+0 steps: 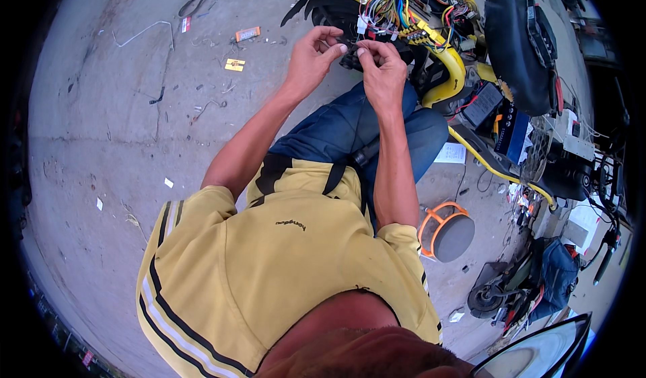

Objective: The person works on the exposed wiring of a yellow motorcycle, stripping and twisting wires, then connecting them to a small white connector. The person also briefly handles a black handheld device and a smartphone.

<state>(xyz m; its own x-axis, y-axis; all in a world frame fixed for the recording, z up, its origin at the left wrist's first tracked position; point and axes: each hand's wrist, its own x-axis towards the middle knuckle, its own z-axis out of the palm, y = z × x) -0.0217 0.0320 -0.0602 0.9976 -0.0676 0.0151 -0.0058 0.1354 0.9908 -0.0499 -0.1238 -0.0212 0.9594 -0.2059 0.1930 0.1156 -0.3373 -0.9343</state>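
My left hand (315,58) pinches thumb against fingers on something small and dark, too small to name. Close beside it, my right hand (383,72) is closed at the fingertips on what looks like a thin wire. The two sets of fingertips nearly meet in front of the yellow frame (447,65) of a two-wheeler. Just above them hangs a white plug connector (362,25) below a bundle of coloured wires (390,7). A thin dark cord runs down from near my right hand across my blue trousers (330,126).
A black seat (517,48) stands at the upper right, near a dark battery-like box (483,104). An orange-framed stool (452,237) with a grey top is to my right. Another two-wheeler (518,287) stands lower right. Small packets (247,34) and scraps litter the concrete floor (114,136).
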